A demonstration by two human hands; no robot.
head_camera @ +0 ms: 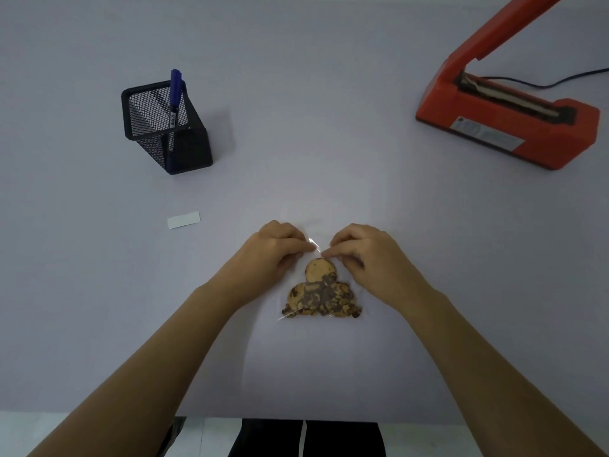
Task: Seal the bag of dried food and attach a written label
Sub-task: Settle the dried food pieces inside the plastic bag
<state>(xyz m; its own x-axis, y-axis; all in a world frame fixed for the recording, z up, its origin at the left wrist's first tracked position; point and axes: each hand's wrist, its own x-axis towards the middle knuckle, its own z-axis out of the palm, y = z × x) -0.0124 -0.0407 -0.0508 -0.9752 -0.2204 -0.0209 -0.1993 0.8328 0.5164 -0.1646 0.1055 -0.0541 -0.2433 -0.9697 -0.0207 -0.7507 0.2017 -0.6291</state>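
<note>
Surface [329, 143]: pale grey; bag of dried food [321, 293] lies near its front edge.
Hands: our left hand [276, 252] and right hand [361, 255] each pinch its top.
Risk: we fear wrinkled film would seal badly.

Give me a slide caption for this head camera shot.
Pinching the bag of dried food with left hand and right hand; orange sealer, label and pen wait nearby.

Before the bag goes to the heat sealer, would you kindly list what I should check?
Both the left hand and right hand pinch the neck of the clear bag: ok.
The dried food sits below the pinch: ok.
The heat sealer has its arm raised: ok.
The sealer is switched on: cannot tell.
The white label lies on the table: ok.
The marker stands in the mesh holder: ok.
</note>
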